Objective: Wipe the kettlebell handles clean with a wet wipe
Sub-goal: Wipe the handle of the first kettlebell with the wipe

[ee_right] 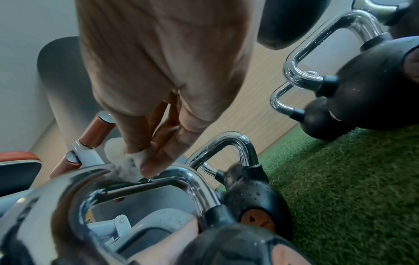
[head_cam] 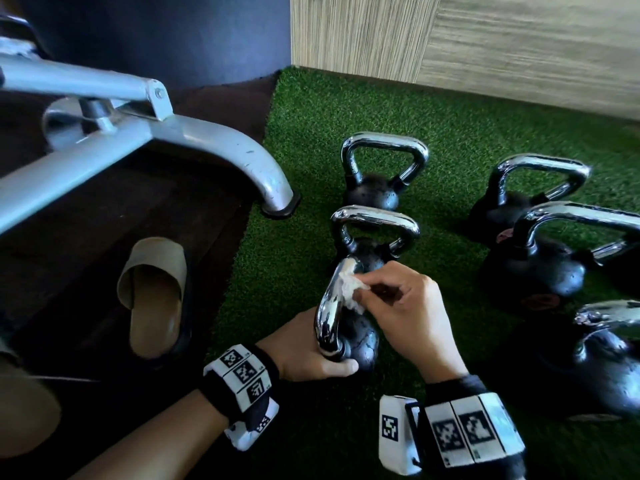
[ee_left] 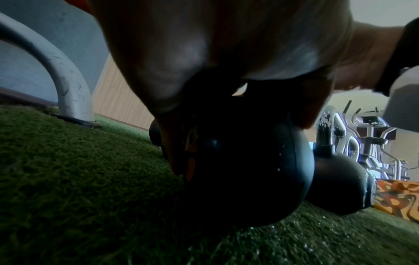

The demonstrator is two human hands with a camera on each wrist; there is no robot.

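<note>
A black kettlebell (head_cam: 358,344) with a chrome handle (head_cam: 330,308) sits on the green turf closest to me. My left hand (head_cam: 311,355) grips its ball at the base of the handle; in the left wrist view the fingers wrap the dark kettlebell ball (ee_left: 244,170). My right hand (head_cam: 398,303) pinches a crumpled white wet wipe (head_cam: 349,289) and presses it against the upper part of the handle. In the right wrist view the fingertips (ee_right: 154,166) hold the wipe (ee_right: 127,165) on the chrome handle (ee_right: 181,175).
Several more chrome-handled kettlebells stand on the turf: two in line behind (head_cam: 372,244) (head_cam: 377,188) and others at the right (head_cam: 530,258). A grey metal bench leg (head_cam: 242,161) lands at the turf's left edge, with a beige slipper (head_cam: 152,292) on the dark floor. A wood-panel wall (head_cam: 485,46) closes the back.
</note>
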